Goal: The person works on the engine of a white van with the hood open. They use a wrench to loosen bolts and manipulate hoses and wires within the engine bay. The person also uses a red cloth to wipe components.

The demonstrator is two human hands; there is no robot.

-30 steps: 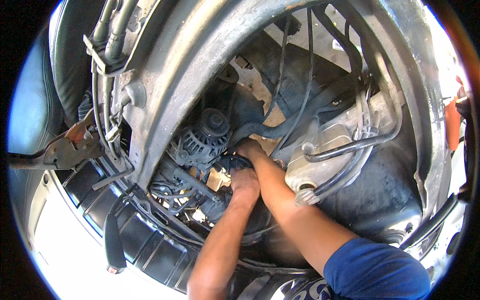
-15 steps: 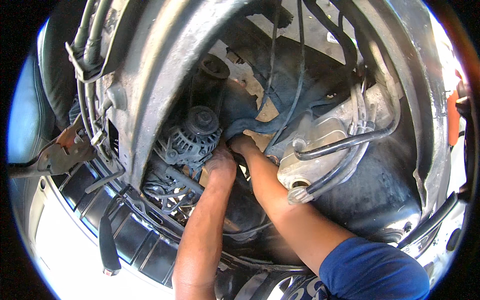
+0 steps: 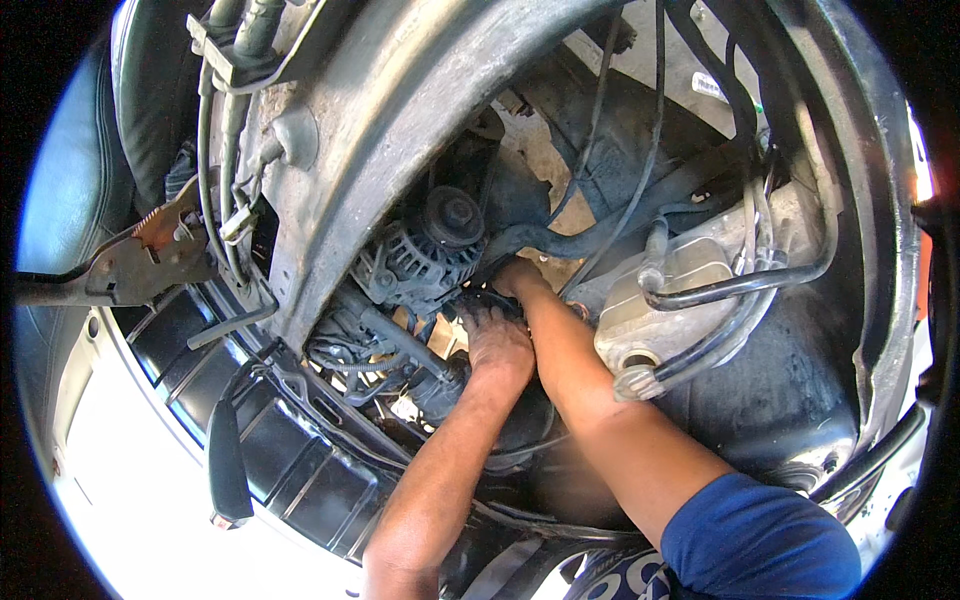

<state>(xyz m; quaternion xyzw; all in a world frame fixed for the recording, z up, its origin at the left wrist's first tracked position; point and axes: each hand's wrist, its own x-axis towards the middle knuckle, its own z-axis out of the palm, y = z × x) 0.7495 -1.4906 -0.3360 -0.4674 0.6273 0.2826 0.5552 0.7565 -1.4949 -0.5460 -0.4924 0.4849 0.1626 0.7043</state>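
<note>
My left hand (image 3: 497, 343) reaches beneath the grimy ribbed alternator (image 3: 410, 275) in the centre, fingers stretched and slightly apart on a dark part just below it, the tips partly in shadow. Higher and to the right of it, my right hand (image 3: 518, 277) is pushed in beside the alternator, below a thick grey hose (image 3: 550, 240); its fingers are hidden, so I cannot tell what they touch. A round pulley (image 3: 455, 215) tops the alternator. A metal pipe (image 3: 390, 335) runs down to the left of my hands.
A curved metal frame (image 3: 330, 130) arches over the bay. A translucent reservoir (image 3: 660, 320) with hoses sits beside my right forearm, above a black tank (image 3: 760, 390). A rusty bracket (image 3: 140, 270) and black leather seat (image 3: 75, 180) are at left, a white panel (image 3: 140, 470) at lower left.
The view has shifted slightly. Half a second ago my left hand was higher against the alternator; it is now lower and further right, with its fingers showing. My right hand stays deep in.
</note>
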